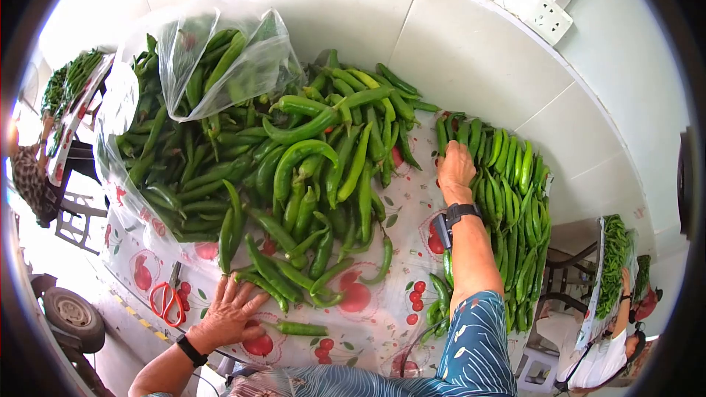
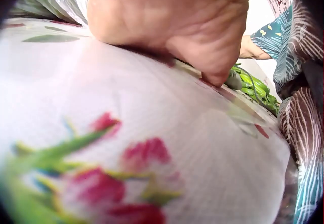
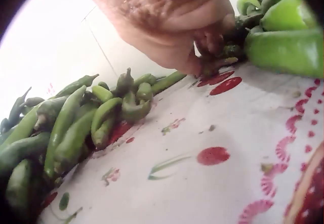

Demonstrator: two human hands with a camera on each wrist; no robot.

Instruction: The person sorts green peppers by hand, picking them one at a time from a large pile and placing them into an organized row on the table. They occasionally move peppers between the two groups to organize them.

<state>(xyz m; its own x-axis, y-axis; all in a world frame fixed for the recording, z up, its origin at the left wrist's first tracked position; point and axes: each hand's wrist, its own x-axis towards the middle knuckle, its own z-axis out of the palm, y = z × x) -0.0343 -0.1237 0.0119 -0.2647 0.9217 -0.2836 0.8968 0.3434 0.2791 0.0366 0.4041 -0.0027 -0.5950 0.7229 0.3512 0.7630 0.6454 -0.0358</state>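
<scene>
A large heap of green peppers lies on the flowered tablecloth. To its right, more peppers lie side by side in rows. The left hand rests on the cloth with spread fingers at the heap's near edge, its fingertips close to some peppers; in the left wrist view this hand shows its palm side and holds nothing visible. At the upper left end of the rows, the right hand has bent fingers. Seen from the right wrist, the hand pinches a dark green pepper by its stem end, mostly hidden beneath the fingers.
A clear plastic bag partly covers the heap. Red-handled scissors lie at the table's left front. A tiled wall stands behind. One loose pepper is near the front edge. Other people and pepper piles are at both sides.
</scene>
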